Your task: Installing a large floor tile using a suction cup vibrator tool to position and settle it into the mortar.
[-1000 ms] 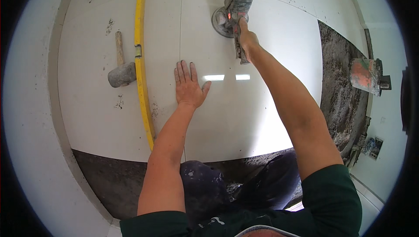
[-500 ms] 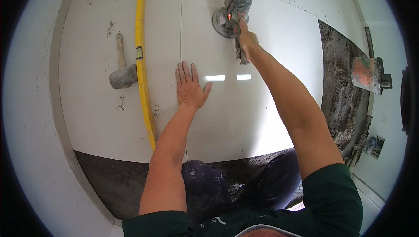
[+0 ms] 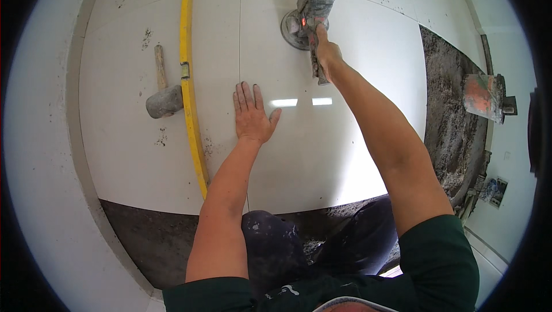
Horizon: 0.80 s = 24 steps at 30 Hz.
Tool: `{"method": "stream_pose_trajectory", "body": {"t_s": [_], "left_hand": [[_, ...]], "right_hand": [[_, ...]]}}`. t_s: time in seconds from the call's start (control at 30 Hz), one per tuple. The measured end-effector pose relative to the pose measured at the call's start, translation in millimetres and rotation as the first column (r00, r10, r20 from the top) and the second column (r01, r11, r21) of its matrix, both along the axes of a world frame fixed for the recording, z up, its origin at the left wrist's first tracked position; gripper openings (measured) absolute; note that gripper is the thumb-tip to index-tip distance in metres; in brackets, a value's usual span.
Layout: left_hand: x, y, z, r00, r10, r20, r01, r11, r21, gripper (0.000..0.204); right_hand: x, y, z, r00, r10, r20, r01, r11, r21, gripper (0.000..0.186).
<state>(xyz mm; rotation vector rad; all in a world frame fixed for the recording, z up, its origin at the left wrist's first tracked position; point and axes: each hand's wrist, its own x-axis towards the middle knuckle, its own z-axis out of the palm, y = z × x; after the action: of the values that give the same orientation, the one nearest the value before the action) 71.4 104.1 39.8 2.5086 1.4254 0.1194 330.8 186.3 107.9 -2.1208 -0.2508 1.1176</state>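
Note:
My left hand (image 3: 252,115) lies flat, fingers spread, on a large glossy white floor tile (image 3: 333,139), right beside the joint line to the neighbouring tile. My right hand (image 3: 325,53) reaches forward and grips the handle of a grey, mortar-caked tile vibrator (image 3: 307,16) with a round suction pad and a small red light, pressed on the far part of the same tile.
A long yellow spirit level (image 3: 190,82) lies across the left tile. A rubber mallet (image 3: 164,96) with a wooden handle rests left of it. Grey mortar bed (image 3: 454,122) borders the tiles on the right and below. An orange-stained bucket (image 3: 483,96) stands at the right.

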Motion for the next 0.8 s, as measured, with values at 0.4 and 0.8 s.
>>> {"method": "stream_pose_trajectory", "body": {"t_s": [0.4, 0.8], "left_hand": [[7, 0, 4, 0.997, -0.019, -0.073, 0.016, 0.999, -0.037, 0.093], [10, 0, 1, 1.000, -0.025, -0.018, 0.025, 0.999, -0.022, 0.092]], "right_hand": [[11, -3, -6, 0.999, 0.002, 0.036, -0.002, 1.000, -0.012, 0.107], [16, -4, -4, 0.994, -0.032, 0.101, 0.030, 0.999, 0.019, 0.098]]}}
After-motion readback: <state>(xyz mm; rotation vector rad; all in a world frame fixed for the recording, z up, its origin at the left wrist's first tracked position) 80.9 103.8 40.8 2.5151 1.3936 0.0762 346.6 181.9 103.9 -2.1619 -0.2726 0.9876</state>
